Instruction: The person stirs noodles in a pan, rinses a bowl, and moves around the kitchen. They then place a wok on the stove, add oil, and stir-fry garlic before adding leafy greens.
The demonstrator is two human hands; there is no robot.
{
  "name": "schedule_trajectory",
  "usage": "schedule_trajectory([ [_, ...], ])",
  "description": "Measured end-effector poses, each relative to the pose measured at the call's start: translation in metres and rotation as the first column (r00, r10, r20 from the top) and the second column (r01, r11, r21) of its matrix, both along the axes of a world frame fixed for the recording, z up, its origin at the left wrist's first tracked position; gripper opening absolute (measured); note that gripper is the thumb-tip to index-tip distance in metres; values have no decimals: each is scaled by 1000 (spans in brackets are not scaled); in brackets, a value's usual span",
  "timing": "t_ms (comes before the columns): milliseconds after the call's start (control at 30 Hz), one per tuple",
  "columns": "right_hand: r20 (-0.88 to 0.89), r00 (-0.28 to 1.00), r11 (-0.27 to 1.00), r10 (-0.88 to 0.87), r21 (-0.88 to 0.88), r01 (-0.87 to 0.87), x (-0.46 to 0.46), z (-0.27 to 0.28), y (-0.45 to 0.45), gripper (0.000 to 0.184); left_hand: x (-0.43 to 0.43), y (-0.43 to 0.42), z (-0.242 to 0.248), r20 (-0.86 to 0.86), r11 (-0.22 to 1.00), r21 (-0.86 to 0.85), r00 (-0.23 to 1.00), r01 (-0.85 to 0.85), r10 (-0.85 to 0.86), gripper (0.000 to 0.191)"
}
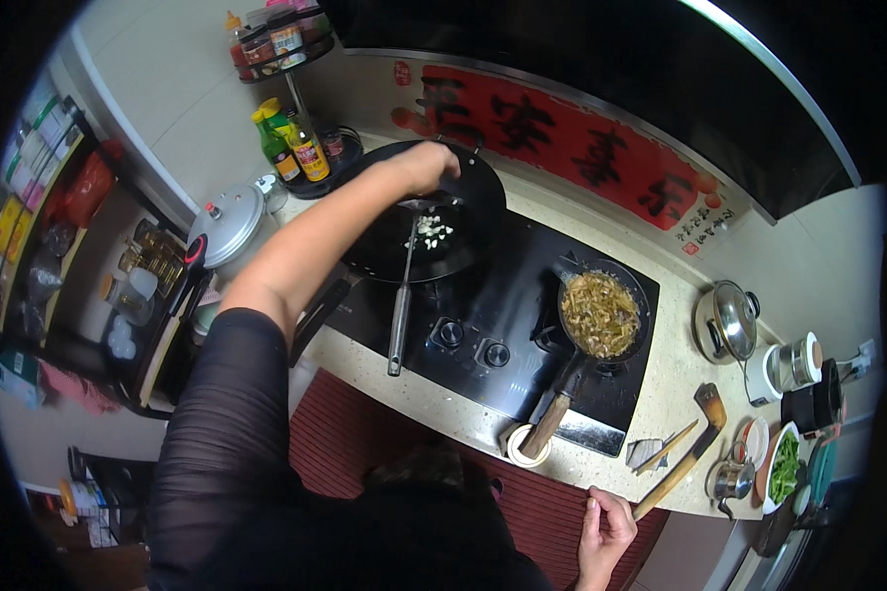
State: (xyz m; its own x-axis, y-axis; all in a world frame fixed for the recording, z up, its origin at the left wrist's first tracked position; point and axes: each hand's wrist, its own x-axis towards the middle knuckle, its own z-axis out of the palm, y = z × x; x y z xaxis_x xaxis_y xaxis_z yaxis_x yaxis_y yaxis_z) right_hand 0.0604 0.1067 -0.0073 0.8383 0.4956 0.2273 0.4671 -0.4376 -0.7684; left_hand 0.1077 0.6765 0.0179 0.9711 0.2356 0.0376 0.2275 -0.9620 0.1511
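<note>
My left hand (430,168) reaches over the black wok (480,214), its fingers bent downward; whether they hold anything is hidden. Below it, chopped white pieces (434,233), perhaps garlic, lie in the wok. A metal cooking utensil (400,325) leans across the wok's front rim, its handle pointing toward me and its head beneath my hand. Near the counter's front edge, my right hand (607,526) is curled. Beside it is the handle end of a wooden spatula (676,476); I cannot tell if the hand grips it.
A frying pan (568,377) of cooked food (601,314) sits on the right of the black glass hob (517,295), its wooden handle jutting frontward over a small round dish (521,451). Left stands a pressure cooker (225,221); right, a lidded pot (724,323) and a bowl of greens (785,469).
</note>
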Motion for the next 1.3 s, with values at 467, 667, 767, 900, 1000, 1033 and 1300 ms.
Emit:
schedule_trajectory([
  [467, 155, 962, 972, -225, 100, 211, -24, 4, -165, 15, -19, -79, 0, -174, 764, 567, 862, -308, 476, 81],
  [667, -460, 819, 452, -344, 683, 574, -34, -9, -315, 35, 47, -287, 40, 143, -372, -834, 811, 408, 568, 77],
  [767, -488, 866, -34, 107, 869, 493, -31, -15, -393, 49, 62, -450, 21, 184, -764, -574, 955, 295, 231, 80],
  [900, -455, 865, -340, 212, 795, 502, -25, -18, -469, 46, 85, -650, -1, 60, -935, -354, 998, 18, -4, 82],
  [1000, -484, 858, -446, 173, 738, 506, -22, -31, -516, 44, 97, -775, -15, 72, -925, -314, 966, -215, -249, 82],
  [1033, -515, 845, -478, 145, 711, 516, -19, -41, -522, 43, 103, -803, -25, 75, -906, -309, 943, -288, -325, 82],
  [1300, -726, 676, -489, -127, 639, 594, -20, -94, -697, 35, 198, -1027, -65, 114, -655, -362, 666, -663, -737, 81],
])
